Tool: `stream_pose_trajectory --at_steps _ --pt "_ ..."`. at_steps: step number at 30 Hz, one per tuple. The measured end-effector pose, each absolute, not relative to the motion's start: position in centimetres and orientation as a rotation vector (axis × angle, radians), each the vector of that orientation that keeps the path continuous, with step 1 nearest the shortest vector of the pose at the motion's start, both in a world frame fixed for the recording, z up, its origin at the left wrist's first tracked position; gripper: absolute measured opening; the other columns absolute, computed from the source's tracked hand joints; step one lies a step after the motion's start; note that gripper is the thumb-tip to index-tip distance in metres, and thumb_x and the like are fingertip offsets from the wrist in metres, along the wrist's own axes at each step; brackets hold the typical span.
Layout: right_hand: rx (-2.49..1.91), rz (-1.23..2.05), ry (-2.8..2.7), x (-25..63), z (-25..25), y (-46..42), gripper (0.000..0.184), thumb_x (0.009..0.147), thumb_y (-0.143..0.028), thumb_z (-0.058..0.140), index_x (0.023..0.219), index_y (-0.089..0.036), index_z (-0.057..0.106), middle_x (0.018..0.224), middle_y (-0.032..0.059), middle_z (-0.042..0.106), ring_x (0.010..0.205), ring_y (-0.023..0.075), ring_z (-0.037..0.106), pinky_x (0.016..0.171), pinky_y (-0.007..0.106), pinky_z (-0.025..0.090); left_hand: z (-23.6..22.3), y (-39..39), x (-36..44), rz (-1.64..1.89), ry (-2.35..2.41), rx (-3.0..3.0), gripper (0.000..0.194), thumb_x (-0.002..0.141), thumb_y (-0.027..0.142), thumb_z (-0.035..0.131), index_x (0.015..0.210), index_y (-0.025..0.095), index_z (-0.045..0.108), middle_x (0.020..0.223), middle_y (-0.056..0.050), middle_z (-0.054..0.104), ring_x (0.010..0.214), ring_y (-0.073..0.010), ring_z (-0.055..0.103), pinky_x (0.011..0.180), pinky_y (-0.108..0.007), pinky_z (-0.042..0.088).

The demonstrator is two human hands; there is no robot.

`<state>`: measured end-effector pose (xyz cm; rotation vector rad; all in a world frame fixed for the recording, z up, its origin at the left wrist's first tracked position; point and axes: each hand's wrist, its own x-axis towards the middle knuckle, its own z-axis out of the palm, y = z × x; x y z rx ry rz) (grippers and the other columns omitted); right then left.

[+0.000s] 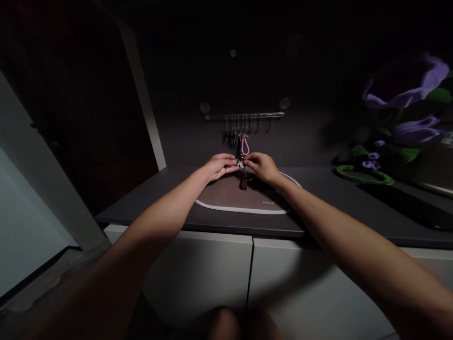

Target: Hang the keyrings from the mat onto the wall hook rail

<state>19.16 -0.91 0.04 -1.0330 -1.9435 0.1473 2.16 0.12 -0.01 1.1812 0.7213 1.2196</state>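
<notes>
2 hands meet at center, over the mat. Left hand (220, 166) and right hand (261, 169) are both nearly closed, fingertips and thumbs pinching a small metal piece (240, 163) between them; too small to tell if key or split ring. Piece sits right between the fingertips, hands almost touching each other. Dark brown strap (243, 182) hangs directly below it, above a brown mat (230, 196) with white edging. Pink loop strap (244, 146) hangs just above the right hand's fingers. Bunch of keys (230, 138) hangs beside it, above the left hand. Both hang from hooks on a metal rail (244, 115) with 2 suction cups, fixed to a dark wall. Mat lies on a dark countertop (163, 198) over white cabinet doors (198, 278). Purple flower decor (403, 82) sits far right.
</notes>
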Motion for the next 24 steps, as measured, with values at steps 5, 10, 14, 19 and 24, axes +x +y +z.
stream_pose_trajectory --at_steps 5,10,14,19,24 --pt "-0.975 0.268 -1.891 19.2 -0.1 -0.4 0.016 0.074 -0.026 0.053 0.081 -0.015 0.062 0.084 0.0044 0.064 0.078 0.0132 0.056 0.075 0.025 0.040 -0.1 0.0 2.1 1.143 0.724 1.215 0.017 0.070 -0.004 0.053 0.079 0.011 0.054 0.069 -0.003 0.061 0.074 -0.0123 0.062 0.087 -0.040 0.046" --pt "-0.891 0.439 -1.810 19.1 -0.2 -0.2 0.016 0.072 -0.028 0.053 0.078 -0.014 0.056 0.076 0.0023 0.060 0.071 0.0112 0.053 0.071 0.025 0.041 -0.4 -0.1 2.2 1.084 0.769 1.271 0.015 0.070 0.001 0.057 0.080 0.011 0.057 0.075 -0.005 0.063 0.073 -0.0101 0.061 0.087 -0.037 0.044" --pt "-0.783 0.626 -1.749 19.0 0.0 -0.4 0.019 0.070 -0.031 0.054 0.077 -0.015 0.052 0.072 0.0000 0.056 0.067 0.0096 0.051 0.069 0.024 0.042 -0.6 -0.1 2.4 1.050 0.782 1.329 0.013 0.069 0.006 0.060 0.080 0.012 0.058 0.078 -0.004 0.063 0.072 -0.0086 0.060 0.086 -0.033 0.044" --pt "-0.745 0.808 -1.658 19.2 0.2 -0.9 0.023 0.065 -0.035 0.059 0.074 -0.015 0.053 0.066 -0.0015 0.055 0.060 0.0086 0.051 0.065 0.024 0.043 -0.4 -0.7 2.8 1.077 0.878 1.377 0.015 0.066 0.012 0.065 0.079 0.013 0.058 0.075 -0.002 0.062 0.068 -0.0076 0.059 0.076 -0.027 0.047" --pt "-0.799 0.847 -1.595 19.7 0.6 -1.2 0.028 0.056 -0.036 0.066 0.070 -0.013 0.059 0.065 -0.0003 0.059 0.055 0.0077 0.050 0.058 0.023 0.042 -0.7 -0.8 3.3 1.067 0.925 1.521 0.014 0.065 0.014 0.066 0.077 0.011 0.058 0.071 -0.003 0.062 0.061 -0.0068 0.058 0.060 -0.019 0.045"
